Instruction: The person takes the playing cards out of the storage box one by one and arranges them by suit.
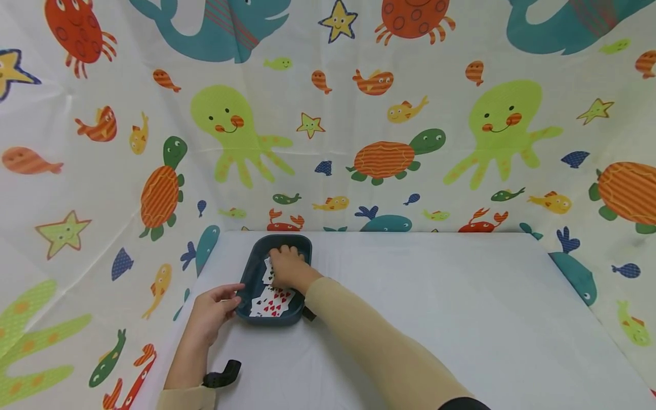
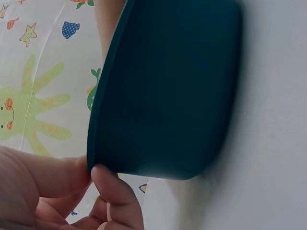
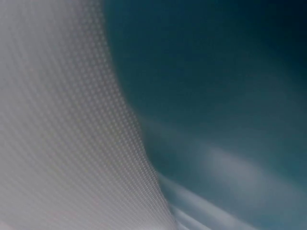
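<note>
A dark teal plastic tub (image 1: 271,322) stands near the left side of the white table. My left hand (image 1: 211,310) pinches its left rim; in the left wrist view the thumb and a finger meet at the rim's corner. Playing cards (image 1: 271,303) lie loose inside the near half, red hearts showing, with more white cards farther up. My right hand (image 1: 288,267) reaches into the far half, fingers bent down over the cards; its fingertips are hidden. The right wrist view is filled by the tub's blurred wall (image 3: 201,96) and pale cloth.
The white table (image 1: 410,302) stretches out to the right of the tub. Behind it hangs a curtain (image 1: 333,114) printed with sea animals, which also runs down the left side. A black strap device (image 1: 222,374) sits on my left wrist.
</note>
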A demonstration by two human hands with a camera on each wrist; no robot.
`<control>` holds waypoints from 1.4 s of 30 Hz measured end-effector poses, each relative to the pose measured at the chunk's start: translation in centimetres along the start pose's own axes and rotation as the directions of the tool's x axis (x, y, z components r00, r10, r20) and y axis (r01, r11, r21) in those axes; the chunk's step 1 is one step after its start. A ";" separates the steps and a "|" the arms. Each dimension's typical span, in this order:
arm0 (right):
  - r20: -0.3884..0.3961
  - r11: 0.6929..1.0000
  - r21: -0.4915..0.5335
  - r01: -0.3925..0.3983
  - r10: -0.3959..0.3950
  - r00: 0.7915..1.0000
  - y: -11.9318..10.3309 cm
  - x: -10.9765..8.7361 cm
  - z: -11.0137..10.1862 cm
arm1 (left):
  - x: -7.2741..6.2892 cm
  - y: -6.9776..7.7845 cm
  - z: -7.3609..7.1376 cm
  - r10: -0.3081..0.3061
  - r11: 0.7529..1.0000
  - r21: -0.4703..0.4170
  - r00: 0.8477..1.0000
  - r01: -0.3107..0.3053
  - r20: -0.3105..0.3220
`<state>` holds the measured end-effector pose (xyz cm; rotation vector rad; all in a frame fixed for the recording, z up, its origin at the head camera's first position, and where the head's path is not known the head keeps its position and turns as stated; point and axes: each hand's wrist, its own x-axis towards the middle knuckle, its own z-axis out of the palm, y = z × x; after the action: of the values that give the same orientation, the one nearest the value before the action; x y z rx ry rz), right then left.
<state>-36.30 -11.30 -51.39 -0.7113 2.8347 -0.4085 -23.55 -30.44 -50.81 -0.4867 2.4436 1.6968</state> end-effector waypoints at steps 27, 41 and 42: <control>-0.054 0.973 0.226 0.055 -0.044 0.998 0.2 -1.7 -3.9 | -0.1 1.0 0.5 -0.002 0.999 0.046 0.999 0.004 -0.033; -0.095 0.952 0.282 0.122 -0.099 0.990 1.6 -4.5 -5.5 | -0.1 0.8 0.1 -0.017 1.000 0.026 1.000 0.017 -0.004; -0.101 0.951 0.285 0.124 -0.099 0.990 1.9 -4.6 -5.6 | -0.1 0.7 0.1 -0.018 1.000 0.025 1.000 0.018 -0.002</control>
<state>-34.50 -6.26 -46.11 -0.8099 2.7329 -0.8729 -23.67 -30.10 -50.14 -0.5062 2.4512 1.6569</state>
